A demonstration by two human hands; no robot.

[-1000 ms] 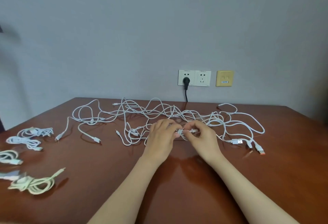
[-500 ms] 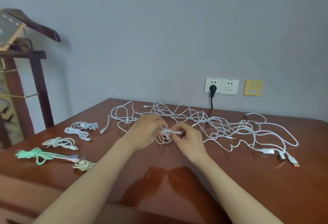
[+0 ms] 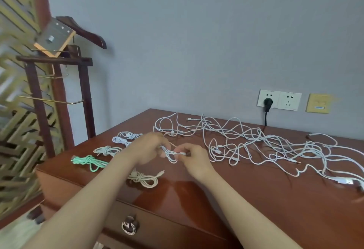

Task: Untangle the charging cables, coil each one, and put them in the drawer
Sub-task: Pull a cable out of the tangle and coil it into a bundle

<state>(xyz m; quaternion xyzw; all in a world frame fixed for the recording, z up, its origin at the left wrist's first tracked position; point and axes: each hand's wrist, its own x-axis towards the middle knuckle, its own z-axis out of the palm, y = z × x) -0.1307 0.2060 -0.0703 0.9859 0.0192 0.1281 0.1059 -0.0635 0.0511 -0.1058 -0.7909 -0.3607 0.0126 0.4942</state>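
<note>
Left hand (image 3: 149,148) and right hand (image 3: 194,160) both grip one thin, looped white cable (image 3: 171,155) above the glossy wood desk (image 3: 256,199).

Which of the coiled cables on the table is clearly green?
The mint-green coil, farthest left on the table. The white coils behind it and the cream coil beside it are pale.

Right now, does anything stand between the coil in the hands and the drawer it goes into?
Yes: the drawer itself looks shut, its ring pull hanging on the front below the desk edge. The left hand and right hand both hold the small white cable coil, so neither is free to open it.
</note>
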